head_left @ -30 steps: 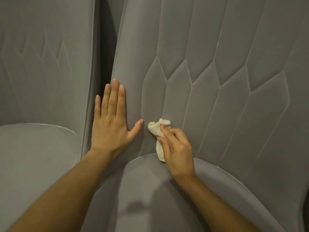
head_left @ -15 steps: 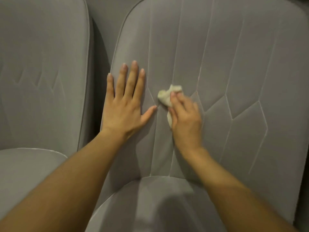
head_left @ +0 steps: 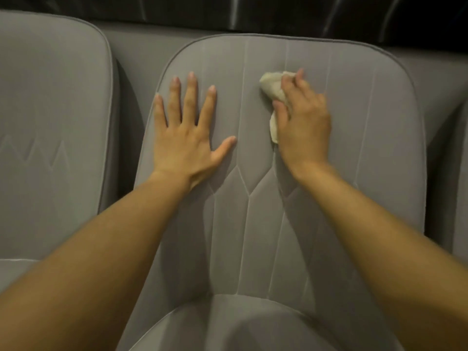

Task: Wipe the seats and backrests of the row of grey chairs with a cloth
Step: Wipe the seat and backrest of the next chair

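Right hand (head_left: 302, 122) grips the bunched cream cloth (head_left: 272, 88), fingers curled over it, pressing it to the upper backrest (head_left: 367, 160) of the middle chair, just under the top edge & a bit right of ctr. Left hand (head_left: 184, 138) lies flat on the same backrest, fingers straight & spread, holding nothing, near the left edge piping.

Change over the last sec: the cloth was down at the btm of the backrest, where it meets the seat (head_left: 228, 325). Half a sec ago it was approx mid-height; now it's near the top. So one upward stroke, btm to top, w/ a drift to the right. Left hand went up w/ it, flat the whole way, prob. bracing the chair. View lifted too: the backrest's top edge & the dark strip behind (head_left: 253, 11) now show.

Meaning: the left-ctr strip of this backrest has prob. had a pass. The right half looks not yet covered, tho the fabric shows no wet mark either way. Seat isn't being wiped atm. Neighbour chair on the left (head_left: 50, 122) & a sliver of another at far right (head_left: 462, 173): can't tell if done. Task looks part-way, w/ this backrest the step in hand.
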A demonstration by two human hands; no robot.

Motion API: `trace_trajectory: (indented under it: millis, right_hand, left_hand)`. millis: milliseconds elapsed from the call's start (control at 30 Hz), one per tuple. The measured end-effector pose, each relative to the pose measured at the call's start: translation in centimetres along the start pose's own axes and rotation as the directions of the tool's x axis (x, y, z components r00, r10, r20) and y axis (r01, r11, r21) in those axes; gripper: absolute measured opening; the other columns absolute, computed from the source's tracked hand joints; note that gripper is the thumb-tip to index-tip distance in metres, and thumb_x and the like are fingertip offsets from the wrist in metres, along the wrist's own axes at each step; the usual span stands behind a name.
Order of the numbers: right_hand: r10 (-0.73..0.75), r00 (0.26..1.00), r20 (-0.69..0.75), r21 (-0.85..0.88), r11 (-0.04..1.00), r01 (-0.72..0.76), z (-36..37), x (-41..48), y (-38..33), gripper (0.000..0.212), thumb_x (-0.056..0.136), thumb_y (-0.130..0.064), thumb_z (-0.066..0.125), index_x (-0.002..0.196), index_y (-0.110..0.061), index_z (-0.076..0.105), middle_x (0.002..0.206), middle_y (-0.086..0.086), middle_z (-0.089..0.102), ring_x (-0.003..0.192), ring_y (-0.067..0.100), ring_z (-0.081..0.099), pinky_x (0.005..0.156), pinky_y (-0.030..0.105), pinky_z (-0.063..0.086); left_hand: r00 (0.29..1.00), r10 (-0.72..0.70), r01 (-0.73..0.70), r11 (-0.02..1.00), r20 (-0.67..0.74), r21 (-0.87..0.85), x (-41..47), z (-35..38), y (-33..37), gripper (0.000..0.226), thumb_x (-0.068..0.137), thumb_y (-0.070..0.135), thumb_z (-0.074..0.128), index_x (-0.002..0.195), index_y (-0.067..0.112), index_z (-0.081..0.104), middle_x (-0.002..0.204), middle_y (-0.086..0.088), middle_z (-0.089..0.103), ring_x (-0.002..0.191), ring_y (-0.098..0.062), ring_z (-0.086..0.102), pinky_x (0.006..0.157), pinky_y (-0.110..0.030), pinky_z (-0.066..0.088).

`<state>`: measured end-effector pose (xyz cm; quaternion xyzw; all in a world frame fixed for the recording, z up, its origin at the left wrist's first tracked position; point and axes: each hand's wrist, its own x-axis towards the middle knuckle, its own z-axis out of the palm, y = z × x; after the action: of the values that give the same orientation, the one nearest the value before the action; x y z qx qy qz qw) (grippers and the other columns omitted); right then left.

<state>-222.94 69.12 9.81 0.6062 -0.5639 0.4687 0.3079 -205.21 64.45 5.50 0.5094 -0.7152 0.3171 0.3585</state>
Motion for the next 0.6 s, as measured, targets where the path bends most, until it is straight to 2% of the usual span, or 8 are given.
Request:
trace_trajectory:
  millis: [133,200,233,300,367,433,500,600]
  right_hand:
    - [-0.089,0.988,0.125,0.021,0.996,0.087,2.4,-7.1,-0.4,0.046,0.091,-0.004,0.052,0.136,-0.01,0.045,0.144,0.012,0.039,0.105,0.035,0.057,0.089,0.04,0.04]
    - [-0.075,0.993,0.097,0.09,0.994,0.066,3.0,-10.1,-0.9,0.043,0.085,0.0,0.06,0.127,-0.004,0.054,0.135,0.016,0.049,0.082,0.036,0.059,0.076,0.044,0.048]
    - [-0.069,0.995,0.074,0.12,0.991,0.06,3.1,-10.5,-1.0,0.041,0.083,0.0,0.062,0.124,-0.003,0.057,0.132,0.017,0.052,0.078,0.036,0.059,0.074,0.044,0.05]
    - [-0.064,0.998,0.013,0.184,0.981,0.061,2.8,-9.8,-1.1,0.038,0.085,-0.002,0.06,0.123,-0.002,0.057,0.131,0.017,0.053,0.095,0.038,0.061,0.086,0.042,0.044]
    - [-0.014,0.995,-0.099,0.224,0.974,0.036,1.7,-7.1,-1.0,0.037,0.088,-0.006,0.057,0.125,-0.003,0.055,0.133,0.016,0.051,0.116,0.031,0.054,0.1,0.031,0.028]
    - [0.054,0.982,-0.182,0.231,0.973,-0.01,0.5,-2.3,-0.8,0.038,0.091,-0.012,0.053,0.129,-0.006,0.051,0.137,0.012,0.048,0.123,0.025,0.048,0.1,0.018,0.019]
    - [0.08,0.979,-0.187,0.165,0.985,-0.049,-0.4,2.8,-0.5,0.04,0.096,-0.02,0.046,0.135,-0.013,0.045,0.142,0.006,0.043,0.125,0.02,0.044,0.099,0.014,0.021]
    - [0.053,0.994,-0.098,0.002,0.999,-0.053,-0.3,6.9,0.1,0.04,0.099,-0.027,0.04,0.138,-0.021,0.042,0.141,0.0,0.045,0.123,0.02,0.044,0.1,0.023,0.031]
  left_hand:
    - [0.999,0.003,-0.001,0.999,-0.054,0.041,-0.2,1.0,0.2,0.084,0.087,0.072,0.009,0.151,0.022,-0.011,0.159,-0.012,-0.013,0.145,-0.03,-0.013,0.116,-0.05,-0.007]
    - [0.998,0.006,-0.003,0.999,-0.061,0.037,-0.4,1.1,0.2,0.084,0.087,0.072,0.01,0.151,0.021,-0.01,0.159,-0.012,-0.012,0.145,-0.029,-0.013,0.115,-0.047,-0.011]
    - [0.998,0.009,-0.006,0.999,-0.064,0.04,-0.3,1.1,0.2,0.084,0.087,0.071,0.01,0.151,0.021,-0.011,0.159,-0.012,-0.013,0.145,-0.028,-0.013,0.114,-0.046,-0.013]
    - [0.998,0.022,-0.019,0.999,-0.06,0.049,-0.5,1.1,0.4,0.083,0.088,0.07,0.01,0.151,0.02,-0.01,0.159,-0.012,-0.013,0.146,-0.028,-0.013,0.114,-0.044,-0.014]
    - [0.998,0.029,-0.026,0.998,-0.062,0.057,-0.6,1.2,0.4,0.082,0.089,0.068,0.012,0.151,0.019,-0.01,0.159,-0.013,-0.012,0.146,-0.027,-0.012,0.114,-0.044,-0.014]
    - [0.997,0.028,-0.023,0.997,-0.071,0.077,-0.6,1.4,0.4,0.081,0.09,0.067,0.011,0.151,0.018,-0.012,0.159,-0.012,-0.012,0.145,-0.027,-0.013,0.115,-0.044,-0.012]
    - [0.997,0.037,-0.031,0.996,-0.072,0.085,-0.6,1.4,0.4,0.08,0.09,0.066,0.009,0.15,0.018,-0.012,0.159,-0.012,-0.011,0.145,-0.027,-0.012,0.115,-0.045,-0.011]
    - [0.995,0.055,-0.047,0.995,-0.08,0.093,-0.5,1.4,0.3,0.08,0.091,0.065,0.01,0.151,0.016,-0.01,0.159,-0.013,-0.008,0.145,-0.027,-0.011,0.116,-0.046,-0.01]
